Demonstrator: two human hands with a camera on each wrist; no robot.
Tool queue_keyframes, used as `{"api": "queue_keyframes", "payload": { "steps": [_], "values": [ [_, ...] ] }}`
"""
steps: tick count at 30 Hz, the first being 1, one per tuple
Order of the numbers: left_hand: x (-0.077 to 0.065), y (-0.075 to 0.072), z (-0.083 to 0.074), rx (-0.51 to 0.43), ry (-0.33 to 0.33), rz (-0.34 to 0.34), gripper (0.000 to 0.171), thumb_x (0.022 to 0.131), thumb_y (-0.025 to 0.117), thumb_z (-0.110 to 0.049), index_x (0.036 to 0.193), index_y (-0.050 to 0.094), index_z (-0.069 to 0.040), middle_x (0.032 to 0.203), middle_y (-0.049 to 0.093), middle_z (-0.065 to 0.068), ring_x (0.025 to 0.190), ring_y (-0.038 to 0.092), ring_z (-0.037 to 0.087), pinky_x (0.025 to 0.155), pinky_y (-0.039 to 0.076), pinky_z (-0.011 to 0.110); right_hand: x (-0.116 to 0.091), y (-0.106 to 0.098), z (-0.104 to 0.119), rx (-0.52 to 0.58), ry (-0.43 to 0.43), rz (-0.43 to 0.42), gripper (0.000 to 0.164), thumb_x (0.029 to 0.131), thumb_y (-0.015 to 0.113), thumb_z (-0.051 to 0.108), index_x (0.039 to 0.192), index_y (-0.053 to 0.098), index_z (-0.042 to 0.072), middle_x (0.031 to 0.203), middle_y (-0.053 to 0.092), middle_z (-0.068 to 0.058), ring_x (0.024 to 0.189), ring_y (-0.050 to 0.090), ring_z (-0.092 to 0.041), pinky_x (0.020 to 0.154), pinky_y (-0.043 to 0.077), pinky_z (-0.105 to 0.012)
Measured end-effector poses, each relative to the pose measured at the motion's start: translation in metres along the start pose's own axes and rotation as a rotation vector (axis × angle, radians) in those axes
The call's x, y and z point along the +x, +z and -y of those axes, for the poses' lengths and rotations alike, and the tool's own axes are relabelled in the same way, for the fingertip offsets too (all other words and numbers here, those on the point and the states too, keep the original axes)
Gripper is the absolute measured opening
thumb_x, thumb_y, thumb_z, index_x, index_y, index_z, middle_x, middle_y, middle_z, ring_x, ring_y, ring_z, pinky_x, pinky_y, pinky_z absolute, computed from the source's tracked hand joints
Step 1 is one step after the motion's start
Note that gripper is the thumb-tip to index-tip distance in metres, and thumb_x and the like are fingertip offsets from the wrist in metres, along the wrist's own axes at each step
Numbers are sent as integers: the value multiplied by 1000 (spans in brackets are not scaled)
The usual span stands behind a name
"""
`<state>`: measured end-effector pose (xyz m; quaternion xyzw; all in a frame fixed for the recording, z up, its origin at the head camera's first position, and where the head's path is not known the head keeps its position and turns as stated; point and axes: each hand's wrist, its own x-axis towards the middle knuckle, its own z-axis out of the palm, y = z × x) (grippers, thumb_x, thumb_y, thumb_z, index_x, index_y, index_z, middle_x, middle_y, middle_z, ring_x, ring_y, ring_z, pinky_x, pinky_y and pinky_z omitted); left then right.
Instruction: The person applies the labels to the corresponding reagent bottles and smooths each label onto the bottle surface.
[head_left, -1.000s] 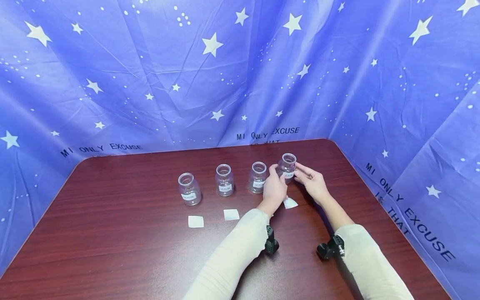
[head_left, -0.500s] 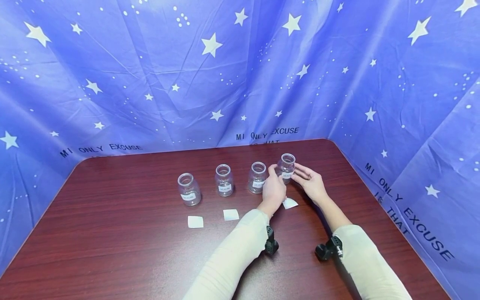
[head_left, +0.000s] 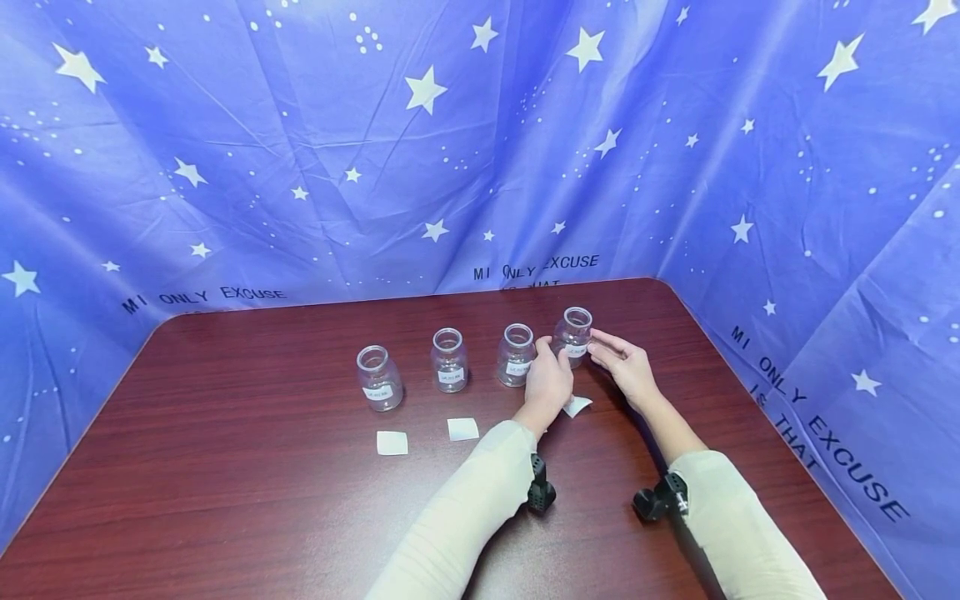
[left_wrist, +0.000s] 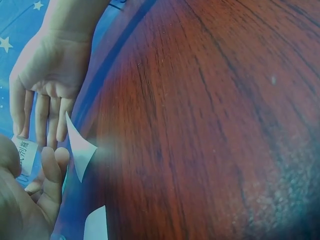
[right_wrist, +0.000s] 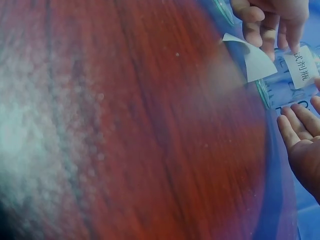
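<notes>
In the head view a clear glass jar point(head_left: 574, 332) with a small white label stands upright at the right end of a row. My left hand point(head_left: 548, 382) holds it at the left, thumb at the front near the label point(right_wrist: 302, 67). On the jar's other side my right hand point(head_left: 627, 372) touches it with fingers mostly straight, thumb at the label's edge. The left wrist view shows the left hand point(left_wrist: 35, 197) with curled fingers and the right hand point(left_wrist: 54, 70) with extended fingers. A curled white paper piece point(head_left: 577, 407) lies below the jar.
Three more labelled glass jars, the left one point(head_left: 380, 379), the middle one point(head_left: 450, 360) and the near one point(head_left: 516, 357), line the dark red wooden table point(head_left: 247, 467). White paper pieces point(head_left: 392, 442) lie before them. A blue star-printed curtain point(head_left: 315, 133) borders the table.
My left hand has shifted slightly down and left on the jar, its index fingertip lower. The curled paper below it has moved slightly left. My right hand stays nearly still.
</notes>
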<state>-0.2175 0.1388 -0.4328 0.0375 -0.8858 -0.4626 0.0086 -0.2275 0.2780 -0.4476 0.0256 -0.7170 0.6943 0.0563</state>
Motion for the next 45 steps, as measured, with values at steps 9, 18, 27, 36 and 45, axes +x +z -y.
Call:
{"api": "queue_keyframes", "payload": {
  "steps": [9,18,27,36,45],
  "values": [
    [-1,-2,0,-23,17,-8,33,98,44,-29,126,41,-11,73,68,16,69,68,28,66,52,37,2,0,-3,-40,-5,-3,48,89,62,10,128,47,-14,90,67,23,87,63,9,80,52,-18],
    [-7,-4,-8,-59,22,12,44,96,48,-29,131,35,-5,77,69,16,71,68,27,70,53,36,3,-6,-4,-2,-32,-14,47,88,63,8,125,47,-17,93,68,20,85,65,6,78,52,-17],
    [-15,-12,-9,-11,82,121,46,95,47,-37,133,37,-12,72,68,7,73,68,22,70,51,31,1,-15,1,-4,-35,-7,47,89,61,8,124,46,-20,91,71,14,88,67,-1,79,53,-21],
    [-25,-45,-8,-51,167,312,44,96,47,-36,132,37,-12,60,62,-1,36,52,10,44,43,24,8,-37,-6,-17,-140,5,38,89,64,16,112,58,-14,88,73,3,79,70,-10,71,55,-23],
    [-34,-109,6,-70,238,369,42,94,53,-30,131,43,-13,80,68,4,50,63,17,44,47,25,5,-50,-1,-180,-153,-90,33,89,63,20,104,64,-9,77,72,8,67,69,-12,59,54,-21]
  ]
}}
